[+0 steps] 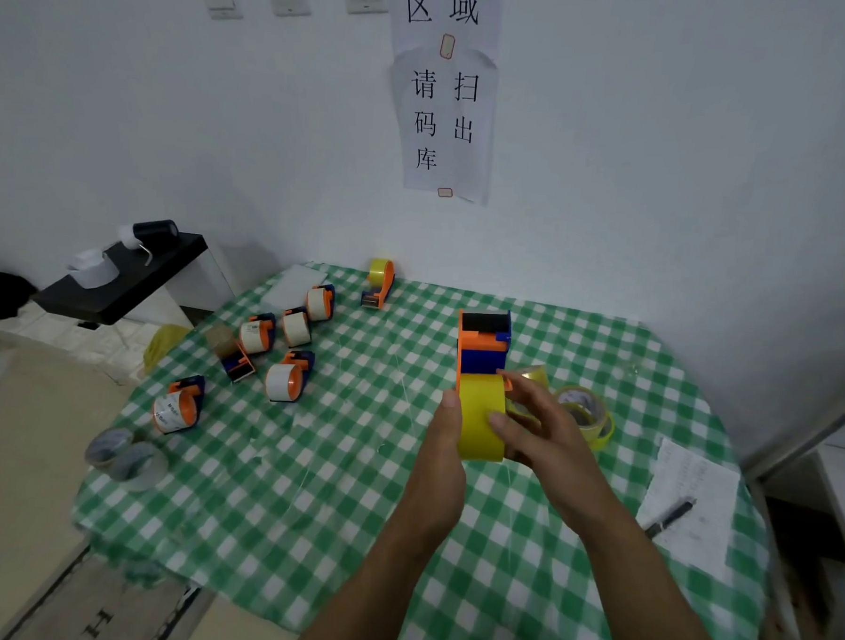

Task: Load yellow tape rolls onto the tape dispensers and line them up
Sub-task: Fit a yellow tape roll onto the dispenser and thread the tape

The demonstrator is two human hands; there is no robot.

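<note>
An orange and blue tape dispenser [482, 345] is held upright above the table's middle, with a yellow tape roll [480, 420] on its lower end. My left hand [446, 443] grips the roll's left side. My right hand [535, 423] presses on the roll's right side, fingers on its face. One dispenser loaded with yellow tape [381, 283] stands at the far edge near the wall. Loose yellow tape rolls [587, 416] lie stacked just right of my hands, partly hidden by my right hand.
Several dispensers with white tape [282, 346] lie scattered at the left on the green checked tablecloth [304, 485]. Two clear tape rolls [124, 456] sit at the left edge. A paper sheet with a pen [672, 516] lies at the right. A black shelf [119, 274] stands beyond the left corner.
</note>
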